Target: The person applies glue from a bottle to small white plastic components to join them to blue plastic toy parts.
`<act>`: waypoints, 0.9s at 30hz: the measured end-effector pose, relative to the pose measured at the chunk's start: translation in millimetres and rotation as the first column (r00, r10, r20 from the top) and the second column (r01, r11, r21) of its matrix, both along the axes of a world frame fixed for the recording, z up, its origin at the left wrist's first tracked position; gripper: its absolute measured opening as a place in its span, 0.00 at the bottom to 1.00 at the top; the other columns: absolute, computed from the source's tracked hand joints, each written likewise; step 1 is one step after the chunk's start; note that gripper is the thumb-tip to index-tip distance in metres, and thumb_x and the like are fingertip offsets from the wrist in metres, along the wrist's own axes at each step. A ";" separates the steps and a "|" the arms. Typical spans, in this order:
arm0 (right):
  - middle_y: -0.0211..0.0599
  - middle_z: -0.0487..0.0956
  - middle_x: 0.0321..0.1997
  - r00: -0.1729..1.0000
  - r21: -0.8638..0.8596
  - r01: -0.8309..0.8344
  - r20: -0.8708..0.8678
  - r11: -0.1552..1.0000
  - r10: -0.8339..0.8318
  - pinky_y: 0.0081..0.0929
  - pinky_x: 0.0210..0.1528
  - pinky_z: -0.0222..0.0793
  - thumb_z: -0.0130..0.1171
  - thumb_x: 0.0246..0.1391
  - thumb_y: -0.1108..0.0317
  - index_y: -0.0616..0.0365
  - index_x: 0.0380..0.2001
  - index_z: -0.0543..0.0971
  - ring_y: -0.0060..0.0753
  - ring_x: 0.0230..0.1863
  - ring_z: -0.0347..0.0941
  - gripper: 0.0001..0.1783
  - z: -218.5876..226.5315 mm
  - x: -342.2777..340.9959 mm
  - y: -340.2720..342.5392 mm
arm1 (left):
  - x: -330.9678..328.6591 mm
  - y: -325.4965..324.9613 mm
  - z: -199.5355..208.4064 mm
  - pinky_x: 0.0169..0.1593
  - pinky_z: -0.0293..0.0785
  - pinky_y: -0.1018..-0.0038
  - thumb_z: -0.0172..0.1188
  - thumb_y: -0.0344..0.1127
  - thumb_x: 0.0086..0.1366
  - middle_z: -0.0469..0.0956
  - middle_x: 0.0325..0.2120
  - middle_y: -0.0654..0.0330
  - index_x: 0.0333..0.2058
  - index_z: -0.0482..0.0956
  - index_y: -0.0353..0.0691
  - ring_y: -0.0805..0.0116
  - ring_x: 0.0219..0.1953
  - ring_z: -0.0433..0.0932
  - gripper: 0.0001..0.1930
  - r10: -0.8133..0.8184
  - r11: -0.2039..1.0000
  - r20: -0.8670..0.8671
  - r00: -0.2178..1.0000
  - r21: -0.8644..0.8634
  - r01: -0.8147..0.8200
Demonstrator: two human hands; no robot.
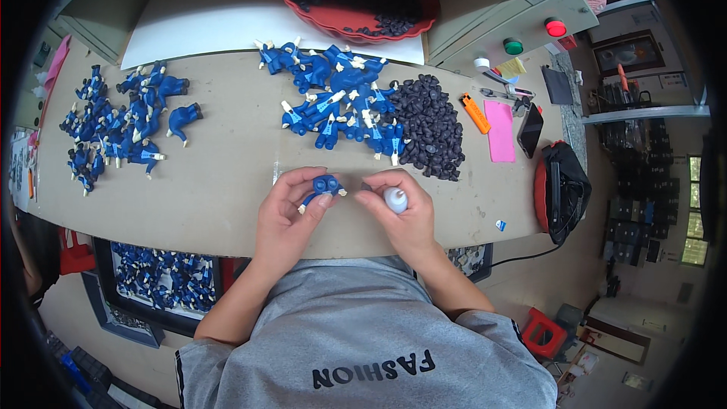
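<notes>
Low over the near part of the table, my left hand [282,216] is closed around a small blue figure [326,185] with pale hands; two round leg ends face up. Beside it, my right hand [414,226] grips a small whitish squeeze bottle [394,198] against the palm. A tiny dark piece [366,187] seems to sit at its thumb and fingertips, partly hidden. Farther off lie a group of blue figures [329,95] and, touching it on the right, a heap of small black pieces [432,125].
More blue figures with dark ends [121,117] lie at left. A red basin [428,19] of black pieces stands at the back. At right are an orange cutter [475,113], a pink sheet [499,131], a phone [530,130] and a black-red pouch [562,193]. A tray [113,295] of figures sits below.
</notes>
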State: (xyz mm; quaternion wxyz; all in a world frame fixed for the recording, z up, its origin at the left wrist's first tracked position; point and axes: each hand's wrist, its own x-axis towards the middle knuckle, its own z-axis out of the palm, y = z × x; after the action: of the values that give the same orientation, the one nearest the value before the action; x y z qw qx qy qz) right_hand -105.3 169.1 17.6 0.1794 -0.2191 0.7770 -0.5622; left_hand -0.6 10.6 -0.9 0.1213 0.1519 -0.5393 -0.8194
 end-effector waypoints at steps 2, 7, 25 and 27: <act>0.36 0.80 0.38 0.991 0.035 -0.035 -0.129 0.999 0.040 0.21 0.39 0.73 0.70 0.50 0.74 0.61 0.40 0.80 0.26 0.38 0.78 0.13 -2.2 2.0 -7.4 | -0.6 -0.8 0.0 0.57 0.76 0.65 0.53 0.27 0.70 0.75 0.51 0.48 0.54 0.66 0.35 0.63 0.54 0.76 0.16 -0.026 0.983 -0.007 1.000 0.181 0.027; 0.39 0.78 0.44 0.887 0.004 -0.133 -0.446 0.991 0.121 0.24 0.42 0.74 0.66 0.53 0.77 0.61 0.43 0.80 0.31 0.41 0.78 0.13 -7.2 4.7 -14.3 | -1.3 -4.2 -2.3 0.58 0.76 0.65 0.53 0.30 0.71 0.75 0.51 0.50 0.54 0.66 0.39 0.63 0.55 0.76 0.15 -0.017 0.899 0.009 1.000 0.437 0.011; 0.42 0.80 0.37 0.775 -0.012 -0.179 -0.618 0.984 0.134 0.25 0.34 0.74 0.70 0.45 0.81 0.63 0.40 0.82 0.34 0.36 0.78 0.16 26.8 -0.9 -25.8 | -2.6 5.2 0.5 0.55 0.77 0.70 0.55 0.22 0.68 0.77 0.49 0.49 0.53 0.66 0.32 0.66 0.51 0.77 0.16 0.110 0.993 -0.020 0.994 0.047 -0.109; 0.42 0.80 0.37 0.750 0.000 -0.186 -0.646 0.983 0.142 0.26 0.33 0.74 0.70 0.44 0.81 0.63 0.41 0.82 0.35 0.36 0.77 0.17 26.6 0.0 -29.7 | -2.0 7.6 -2.8 0.54 0.77 0.71 0.55 0.21 0.67 0.76 0.49 0.50 0.53 0.67 0.31 0.66 0.51 0.77 0.16 0.147 0.988 -0.038 0.988 -0.034 -0.148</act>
State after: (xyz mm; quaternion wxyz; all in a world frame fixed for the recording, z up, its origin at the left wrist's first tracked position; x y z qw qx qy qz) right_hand -105.3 139.3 44.1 -0.0562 -0.4712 0.7507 -0.4596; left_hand -2.6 18.3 -3.8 0.1940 0.1746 -0.5391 -0.8008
